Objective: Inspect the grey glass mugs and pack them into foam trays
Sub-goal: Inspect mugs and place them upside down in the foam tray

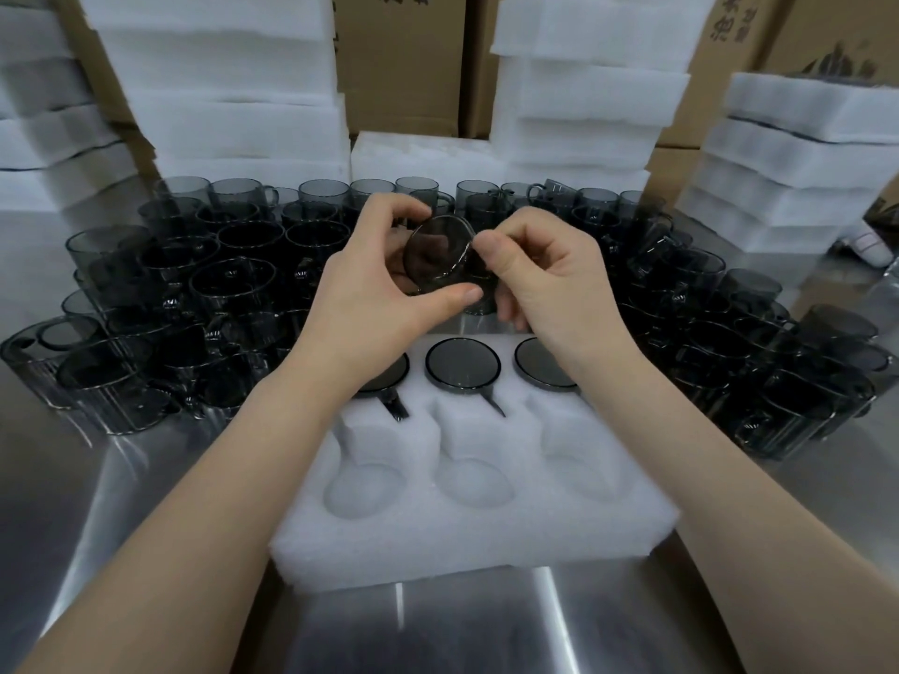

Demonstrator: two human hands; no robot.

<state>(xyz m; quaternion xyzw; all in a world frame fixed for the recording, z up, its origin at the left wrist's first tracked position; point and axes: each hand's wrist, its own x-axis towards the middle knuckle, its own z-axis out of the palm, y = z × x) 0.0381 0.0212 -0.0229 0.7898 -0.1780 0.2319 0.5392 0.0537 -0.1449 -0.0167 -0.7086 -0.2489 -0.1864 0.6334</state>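
Head view, catalogue of items.

1. Held mug [438, 252]: grey, smoke-tinted transparent glass, cylindrical, at frame centre, raised above the far edge of the foam tray. It lay tipped so that one round end faced the camera and the long axis ran away from the lens, towards the lower right. Whether that end was mouth or base could not be told. Fingers showed dimly through the glass.

2. Left grip [374, 289]: clasped round the held mug, fingers curled over the top edge, thumb under the lower edge.

3. Right grip [545, 279]: thumb and curled fingers pinching the held mug at its right edge.

4. Foam tray [462, 542]: white, soft, fibrous block, lower centre, with six round pockets in two rows of three, each with a handle slot.

5. Packed mugs [463, 364]: three, seated in the far row, dark discs with bright rims, handles pointing towards the viewer.

6. Loose mugs [233, 284]: many, same grey glass, crowded left, right and behind the tray.

7. Bench [462, 625]: brushed, reflective metal.

8. Foam stacks [228, 90]: white slabs piled at upper left and upper right.

9. Cardboard boxes [404, 65]: brown, printed, top of frame.
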